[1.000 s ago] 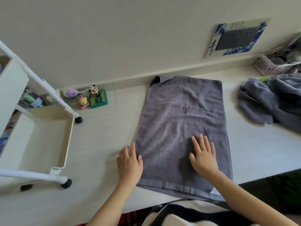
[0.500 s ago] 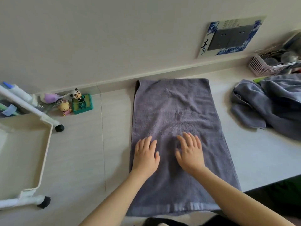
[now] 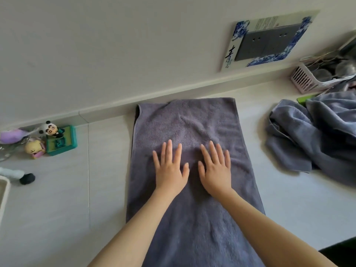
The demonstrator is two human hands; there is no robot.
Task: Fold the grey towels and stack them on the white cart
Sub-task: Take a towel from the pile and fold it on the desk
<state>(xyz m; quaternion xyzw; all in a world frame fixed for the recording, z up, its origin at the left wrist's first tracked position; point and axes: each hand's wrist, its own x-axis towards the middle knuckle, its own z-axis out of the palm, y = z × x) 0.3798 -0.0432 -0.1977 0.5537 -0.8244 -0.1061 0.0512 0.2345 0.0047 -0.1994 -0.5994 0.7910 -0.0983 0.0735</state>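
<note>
A grey towel [image 3: 185,120] lies spread lengthwise on the pale counter, its far end against the wall ledge. My left hand [image 3: 170,170] and my right hand [image 3: 215,170] lie flat side by side on its middle, fingers straight and pointing away from me, pressing the cloth. A heap of crumpled grey towels [image 3: 316,135] sits at the right. Only a corner and a black caster of the white cart [image 3: 3,187] show at the left edge.
Small toy figures and a green box [image 3: 57,139] stand by the wall at the left. A pink slatted basket [image 3: 312,79] is at the far right, under a blue-patterned wall plate [image 3: 269,41]. A dark edge shows at the bottom right.
Both hands have slid away from me along the towel, from its near end to its middle. The view has shifted right, so most of the cart has left the frame.
</note>
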